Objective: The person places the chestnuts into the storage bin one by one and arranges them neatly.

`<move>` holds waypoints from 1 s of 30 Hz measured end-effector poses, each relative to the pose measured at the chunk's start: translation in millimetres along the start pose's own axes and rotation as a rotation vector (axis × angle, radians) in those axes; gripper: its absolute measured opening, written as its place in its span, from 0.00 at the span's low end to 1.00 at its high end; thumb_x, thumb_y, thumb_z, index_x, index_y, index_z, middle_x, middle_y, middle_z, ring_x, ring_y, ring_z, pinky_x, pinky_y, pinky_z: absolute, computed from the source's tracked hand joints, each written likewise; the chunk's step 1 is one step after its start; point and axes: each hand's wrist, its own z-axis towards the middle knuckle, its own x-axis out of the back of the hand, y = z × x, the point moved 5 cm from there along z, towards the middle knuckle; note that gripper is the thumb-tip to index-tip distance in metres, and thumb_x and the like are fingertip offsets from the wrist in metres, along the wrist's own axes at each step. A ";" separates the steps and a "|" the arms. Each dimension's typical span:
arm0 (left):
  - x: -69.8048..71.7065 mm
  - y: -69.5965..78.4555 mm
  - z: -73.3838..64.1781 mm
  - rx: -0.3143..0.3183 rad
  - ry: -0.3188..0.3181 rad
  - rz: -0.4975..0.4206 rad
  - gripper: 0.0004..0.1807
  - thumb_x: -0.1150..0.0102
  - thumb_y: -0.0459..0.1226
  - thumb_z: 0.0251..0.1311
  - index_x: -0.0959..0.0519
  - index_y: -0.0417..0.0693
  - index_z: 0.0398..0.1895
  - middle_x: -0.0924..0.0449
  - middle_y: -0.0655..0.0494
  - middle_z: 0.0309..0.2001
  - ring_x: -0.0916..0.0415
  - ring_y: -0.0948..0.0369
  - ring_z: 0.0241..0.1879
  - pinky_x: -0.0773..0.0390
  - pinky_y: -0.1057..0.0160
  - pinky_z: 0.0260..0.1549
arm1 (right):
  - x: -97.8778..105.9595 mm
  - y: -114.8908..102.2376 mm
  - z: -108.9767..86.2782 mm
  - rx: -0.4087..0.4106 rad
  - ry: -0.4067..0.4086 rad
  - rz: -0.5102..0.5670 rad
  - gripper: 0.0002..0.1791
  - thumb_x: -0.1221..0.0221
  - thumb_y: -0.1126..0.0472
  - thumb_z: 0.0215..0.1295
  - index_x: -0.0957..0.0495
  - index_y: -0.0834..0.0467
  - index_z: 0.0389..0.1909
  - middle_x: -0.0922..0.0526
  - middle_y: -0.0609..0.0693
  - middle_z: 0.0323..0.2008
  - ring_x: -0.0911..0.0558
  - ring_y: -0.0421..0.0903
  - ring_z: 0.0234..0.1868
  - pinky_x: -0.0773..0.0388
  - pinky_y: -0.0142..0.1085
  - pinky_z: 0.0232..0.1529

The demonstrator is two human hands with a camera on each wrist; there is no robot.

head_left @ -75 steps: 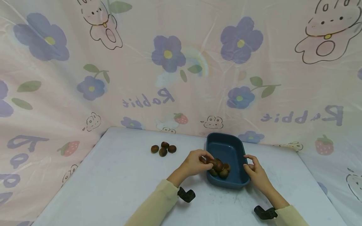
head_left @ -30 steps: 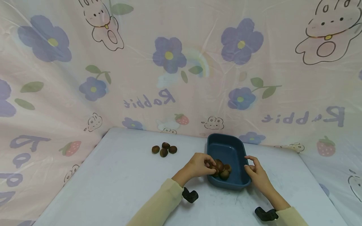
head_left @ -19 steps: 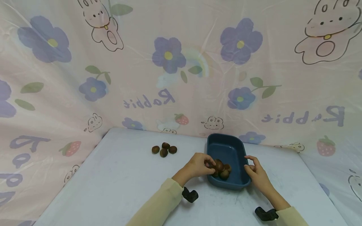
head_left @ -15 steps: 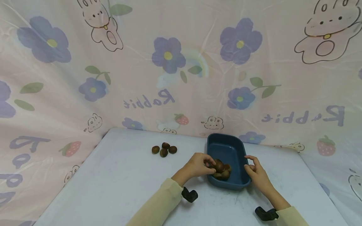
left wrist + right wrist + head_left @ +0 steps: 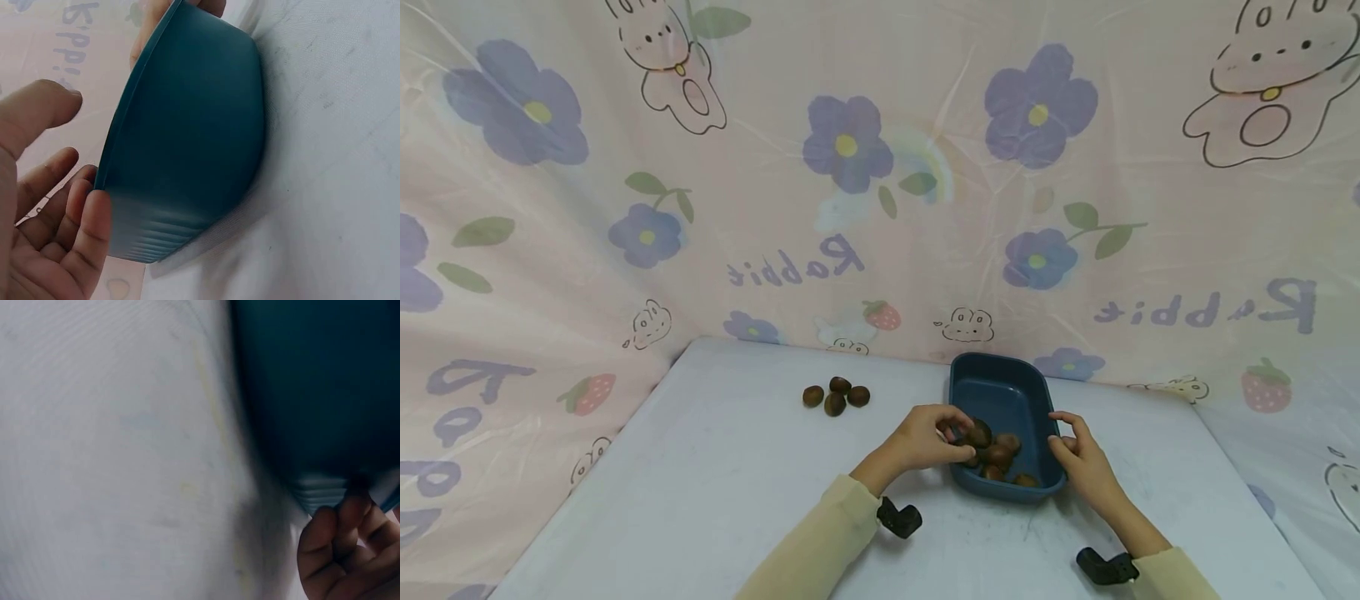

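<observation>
A deep blue plastic box stands on the white table, its near left part holding several glossy brown chestnuts. Over its left rim reaches my left hand, right beside the chestnuts. In the left wrist view, the thumb stands well apart from the loosely bent fingers, with no nut between them; the fingertips are at the box rim. My right hand grips the box's right rim between thumb and fingers. The right wrist view has its curled fingers against the box wall.
A small group of several chestnuts lies on the table, left of the box and toward the back. A patterned curtain hangs right behind the table edge. Black wrist cameras sit at both sleeves.
Chestnuts have left my left hand's fingers and spread across the near part of the box, some rolling toward the right. The left fingers have parted. My right hand stays on the rim.
</observation>
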 end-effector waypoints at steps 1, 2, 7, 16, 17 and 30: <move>1.1 0.7 -0.8 -0.002 0.002 -0.005 0.18 0.31 0.43 0.53 0.18 0.51 0.47 0.18 0.55 0.45 0.27 0.73 0.34 0.24 0.73 0.34 | 0.0 0.1 0.0 -0.004 0.001 -0.001 0.23 0.54 0.57 0.75 0.43 0.56 0.66 0.35 0.42 0.17 0.36 0.35 0.16 0.36 0.32 0.18; 2.4 1.5 -1.6 -0.003 0.004 -0.014 0.18 0.30 0.43 0.53 0.18 0.51 0.48 0.18 0.55 0.46 0.26 0.73 0.34 0.24 0.73 0.34 | 0.0 0.4 0.0 -0.007 0.002 -0.002 0.22 0.54 0.56 0.75 0.43 0.56 0.66 0.35 0.43 0.18 0.36 0.35 0.16 0.35 0.32 0.18; 8.6 1.8 -4.8 -0.006 0.013 -0.042 0.20 0.31 0.44 0.54 0.19 0.52 0.51 0.18 0.56 0.48 0.24 0.70 0.38 0.23 0.73 0.35 | -0.3 2.4 0.0 -0.021 0.001 -0.010 0.22 0.54 0.55 0.75 0.43 0.55 0.66 0.33 0.44 0.19 0.35 0.35 0.17 0.35 0.33 0.19; 19.4 -3.3 -9.6 -0.022 0.039 -0.008 0.20 0.32 0.44 0.55 0.21 0.54 0.52 0.19 0.54 0.52 0.22 0.65 0.44 0.22 0.73 0.38 | 0.1 2.1 -0.3 -0.012 -0.001 -0.002 0.22 0.55 0.56 0.75 0.43 0.56 0.66 0.34 0.44 0.18 0.37 0.35 0.16 0.36 0.33 0.17; 20.3 -4.4 -10.1 -0.018 0.043 -0.004 0.20 0.32 0.44 0.55 0.21 0.55 0.52 0.19 0.55 0.52 0.22 0.64 0.44 0.22 0.73 0.38 | 0.2 2.1 -0.3 -0.012 0.000 -0.002 0.22 0.55 0.56 0.76 0.43 0.56 0.66 0.35 0.44 0.18 0.37 0.35 0.16 0.36 0.33 0.17; 33.3 -13.3 -17.1 0.004 0.090 0.003 0.22 0.30 0.45 0.53 0.20 0.53 0.52 0.19 0.54 0.51 0.21 0.62 0.45 0.22 0.70 0.37 | -0.1 2.6 -0.4 -0.019 -0.008 -0.009 0.22 0.55 0.55 0.76 0.43 0.56 0.66 0.36 0.43 0.18 0.38 0.35 0.16 0.36 0.33 0.17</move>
